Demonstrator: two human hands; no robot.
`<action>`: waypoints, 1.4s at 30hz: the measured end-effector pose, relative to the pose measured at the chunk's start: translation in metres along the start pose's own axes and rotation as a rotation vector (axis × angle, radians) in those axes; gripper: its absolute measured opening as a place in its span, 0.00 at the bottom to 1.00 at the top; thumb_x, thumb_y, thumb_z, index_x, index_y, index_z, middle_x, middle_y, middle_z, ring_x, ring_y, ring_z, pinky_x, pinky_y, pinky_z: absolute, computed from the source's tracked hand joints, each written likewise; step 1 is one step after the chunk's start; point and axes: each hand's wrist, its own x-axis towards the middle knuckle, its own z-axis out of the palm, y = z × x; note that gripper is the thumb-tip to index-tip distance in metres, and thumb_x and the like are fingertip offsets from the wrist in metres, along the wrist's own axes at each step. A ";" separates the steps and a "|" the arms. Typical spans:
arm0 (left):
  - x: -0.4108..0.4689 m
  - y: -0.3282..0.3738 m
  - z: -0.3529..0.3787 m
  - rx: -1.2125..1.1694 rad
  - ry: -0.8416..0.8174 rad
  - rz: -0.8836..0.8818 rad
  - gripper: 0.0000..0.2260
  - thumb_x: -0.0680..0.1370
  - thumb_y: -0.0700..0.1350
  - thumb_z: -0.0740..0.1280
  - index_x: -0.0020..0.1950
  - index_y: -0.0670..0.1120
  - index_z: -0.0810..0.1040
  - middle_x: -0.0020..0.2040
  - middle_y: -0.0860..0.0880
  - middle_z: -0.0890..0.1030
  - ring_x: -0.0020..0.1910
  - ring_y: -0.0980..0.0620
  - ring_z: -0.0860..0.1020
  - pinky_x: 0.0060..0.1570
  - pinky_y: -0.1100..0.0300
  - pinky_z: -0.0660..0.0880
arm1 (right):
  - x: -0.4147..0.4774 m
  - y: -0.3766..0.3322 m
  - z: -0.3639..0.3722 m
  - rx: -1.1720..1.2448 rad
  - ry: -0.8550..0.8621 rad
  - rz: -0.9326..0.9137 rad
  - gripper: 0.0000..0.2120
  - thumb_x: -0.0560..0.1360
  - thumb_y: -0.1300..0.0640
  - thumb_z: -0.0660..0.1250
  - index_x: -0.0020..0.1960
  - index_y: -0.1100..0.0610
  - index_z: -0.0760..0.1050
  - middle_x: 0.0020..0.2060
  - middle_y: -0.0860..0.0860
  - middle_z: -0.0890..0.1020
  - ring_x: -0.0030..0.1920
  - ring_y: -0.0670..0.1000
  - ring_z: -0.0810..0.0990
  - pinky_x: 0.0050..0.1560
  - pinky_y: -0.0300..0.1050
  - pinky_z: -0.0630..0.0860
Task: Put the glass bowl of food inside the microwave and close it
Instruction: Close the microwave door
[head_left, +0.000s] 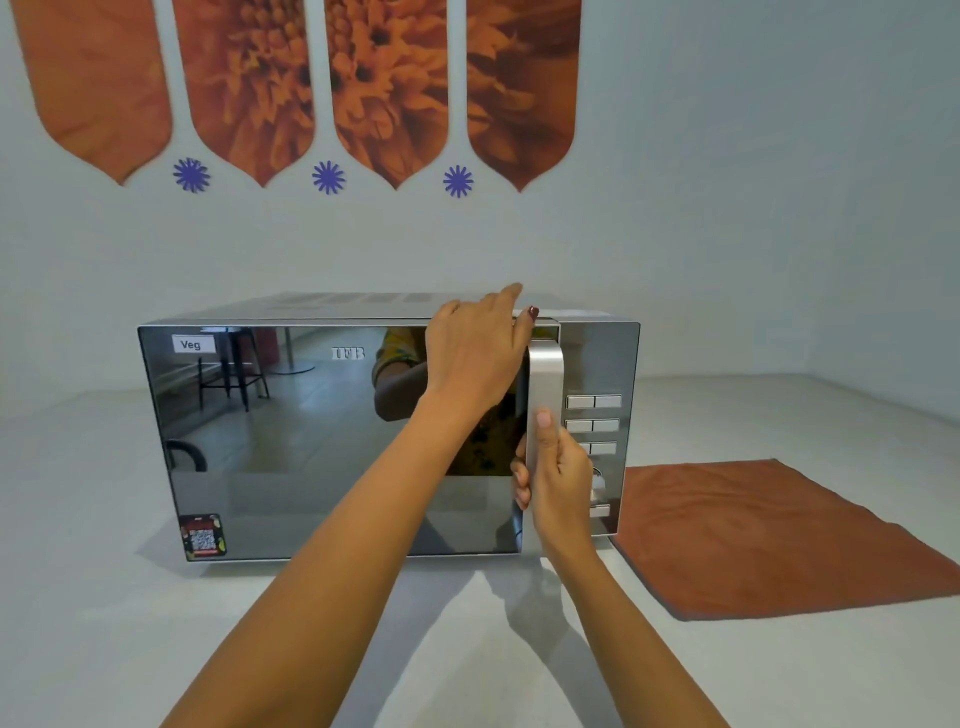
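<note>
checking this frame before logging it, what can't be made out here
Head view:
- Glass bowl: not visible; the mirrored microwave door shows only reflections.
- Door latch state: covered by the left hand at the top edge.
- Control buttons: labels too small; lower ones hidden by the right hand on the handle.

We see two bare forearms reaching in from the near edge, with no sleeves, watch, bracelets or rings on the parts that show. Our left hand (475, 358) has a fingernail painted dark red, seen at its far right side. Our right hand (553, 480) shows a thumbnail that looks plain and unpainted; its other nails are turned away from us. Both arms are slim, and the wide lens makes them look broader towards the near edge.
</note>
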 end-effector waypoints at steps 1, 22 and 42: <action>0.002 -0.002 0.002 0.034 0.014 -0.005 0.22 0.82 0.56 0.52 0.66 0.47 0.76 0.56 0.47 0.84 0.54 0.47 0.81 0.63 0.50 0.69 | 0.002 0.002 0.000 0.006 0.006 -0.004 0.20 0.70 0.38 0.56 0.35 0.55 0.71 0.27 0.53 0.74 0.23 0.45 0.72 0.24 0.36 0.70; 0.016 -0.015 0.038 0.294 0.414 0.038 0.17 0.81 0.46 0.55 0.36 0.46 0.77 0.29 0.50 0.75 0.29 0.53 0.63 0.31 0.59 0.58 | 0.018 0.010 0.007 0.020 0.055 -0.021 0.21 0.70 0.39 0.55 0.32 0.57 0.69 0.25 0.54 0.71 0.19 0.43 0.70 0.21 0.32 0.69; 0.007 -0.018 0.042 0.257 0.386 0.073 0.16 0.82 0.47 0.54 0.41 0.46 0.76 0.33 0.49 0.76 0.32 0.53 0.65 0.35 0.58 0.59 | 0.025 0.019 0.007 -0.035 0.105 -0.036 0.20 0.78 0.47 0.57 0.30 0.56 0.69 0.25 0.53 0.72 0.19 0.42 0.72 0.21 0.31 0.69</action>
